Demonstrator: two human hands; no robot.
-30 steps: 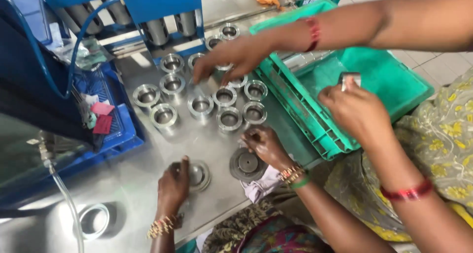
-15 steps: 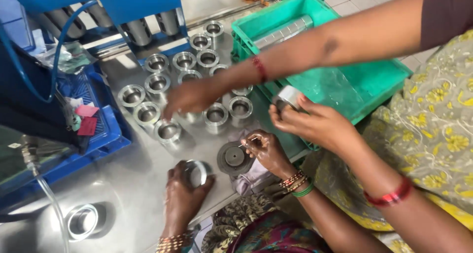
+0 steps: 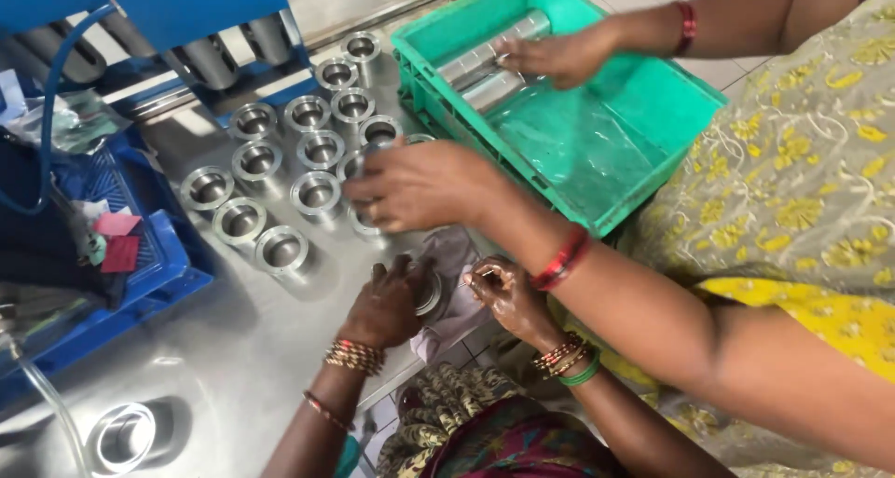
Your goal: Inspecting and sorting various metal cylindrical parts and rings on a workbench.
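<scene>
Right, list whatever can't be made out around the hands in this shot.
- Head view: whether the left hand holds anything. Its own back covers the metal rings beneath it.
- Head view: whether the right hand grips the steel cylinder in the green crate or only touches it. Its fingers are blurred.
- Head view: the round part under the co-worker's hand, mostly covered by that hand.

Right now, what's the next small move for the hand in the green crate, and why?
Probably close the right hand round the steel cylinder at its fingertips and lift it straight up. That hand lies on the cylinders inside the green crate, and the crate's wall stands between them and the metal rings on the table. The left hand is already over those rings.
</scene>
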